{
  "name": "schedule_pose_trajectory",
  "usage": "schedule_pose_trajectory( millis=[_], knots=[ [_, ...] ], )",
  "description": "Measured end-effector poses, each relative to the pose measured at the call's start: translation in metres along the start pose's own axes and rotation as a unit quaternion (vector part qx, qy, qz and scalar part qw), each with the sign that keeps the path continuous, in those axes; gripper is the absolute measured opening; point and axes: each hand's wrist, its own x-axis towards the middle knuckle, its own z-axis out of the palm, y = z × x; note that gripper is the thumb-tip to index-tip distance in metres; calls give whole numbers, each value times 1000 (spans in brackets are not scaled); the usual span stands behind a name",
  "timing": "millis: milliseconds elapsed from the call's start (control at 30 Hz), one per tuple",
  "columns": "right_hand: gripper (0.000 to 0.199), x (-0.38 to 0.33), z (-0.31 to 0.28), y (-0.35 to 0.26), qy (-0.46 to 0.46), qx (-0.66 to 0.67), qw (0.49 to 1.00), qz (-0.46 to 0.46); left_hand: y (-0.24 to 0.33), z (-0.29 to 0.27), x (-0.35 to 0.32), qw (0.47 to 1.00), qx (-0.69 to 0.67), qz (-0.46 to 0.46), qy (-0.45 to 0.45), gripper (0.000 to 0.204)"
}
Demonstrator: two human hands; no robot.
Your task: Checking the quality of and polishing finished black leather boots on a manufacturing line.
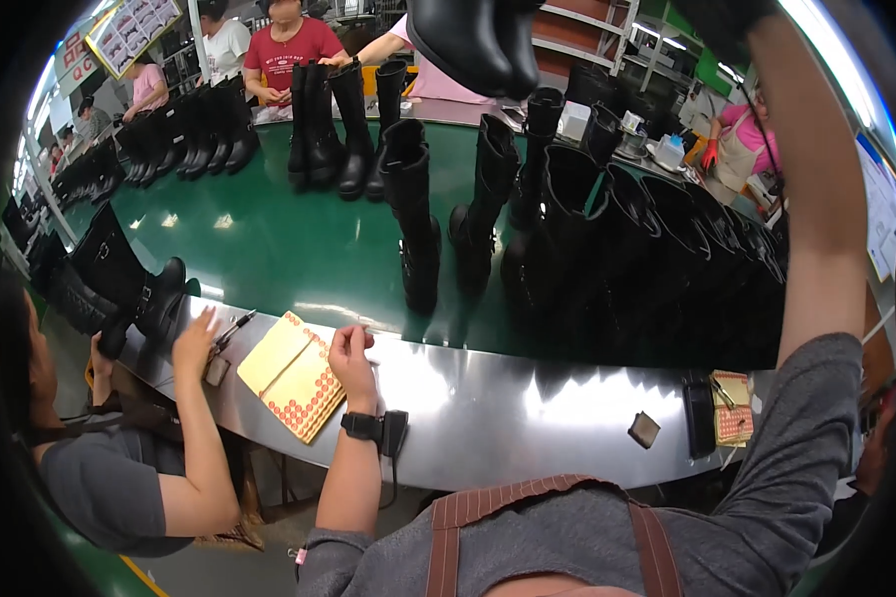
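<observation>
My left hand (352, 356) is closed in a pinch above the metal edge of the bench, beside yellow sheets of red round stickers (304, 370). Whatever sits between its fingertips is too small to make out. My right arm reaches high. At the top edge my right hand (735, 18) is dark and its fingers are hidden. A pair of black boots (473, 45) hangs in the air near it, soles down and cut off by the frame; nothing else visible holds them up. Below stand tall black boots (409, 214) with buckles on the green bench top (348, 249).
A co-worker's hand (197, 338) is at my left by a buckled boot (149, 289) and pens (231, 328). Boots (657, 269) crowd the right side. A small brown block (644, 430), a black case (700, 420) and another sticker pad (735, 423) lie on the metal edge.
</observation>
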Motion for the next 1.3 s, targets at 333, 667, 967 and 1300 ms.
schedule_pose_trajectory(
  millis=[333, 667, 967, 1300],
  knots=[
    [49, -59, 251, 197, -89, -305, 948, 6, 1, 7, -12, 996, 56, -39, -52, 11],
    [49, -103, 287, 263, -506, -177, 829, 162, 1, 8, -13, 990, 106, -51, -84, 10],
    [41, -66, 171, 218, -383, -279, 878, 72, -4, 7, -12, 987, 70, -95, -113, 12],
    [73, -136, 159, 228, -544, -339, 734, 226, -9, 7, -11, 985, 67, -104, -119, 11]
  ],
)
